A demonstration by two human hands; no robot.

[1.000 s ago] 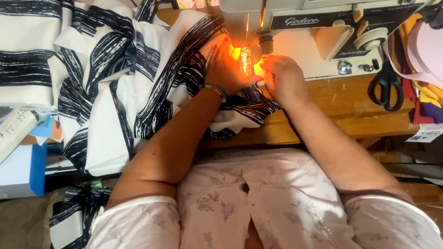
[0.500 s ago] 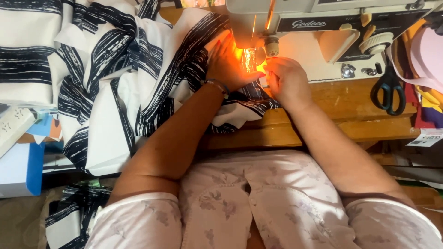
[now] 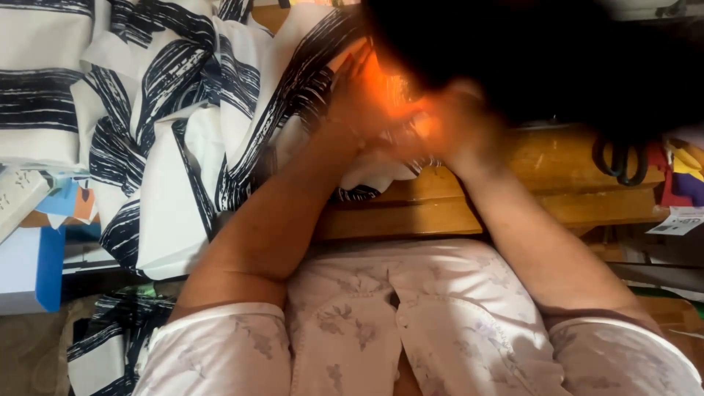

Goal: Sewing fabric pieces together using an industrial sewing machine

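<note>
My left hand [image 3: 361, 103] lies on white fabric with black brush stripes [image 3: 183, 147], pressing it down under an orange glow. My right hand [image 3: 456, 126] is close beside it, fingertips meeting the left hand at the fabric's edge, and it is blurred. A large dark blur [image 3: 543, 59] covers the upper right and hides the sewing machine and the fingertips' far side. The fabric is heaped across the left part of the wooden table [image 3: 440, 214] and hangs over its front edge.
Black-handled scissors [image 3: 620, 163] lie on the table at right, beside colourful cloth scraps [image 3: 682, 176]. A blue and white box [image 3: 29, 273] stands at the lower left. More striped fabric [image 3: 103, 345] trails down by my left knee.
The view has dipped and a dark blur now hides the sewing machine. Both hands stay together on the fabric at the lit spot, shifted slightly.
</note>
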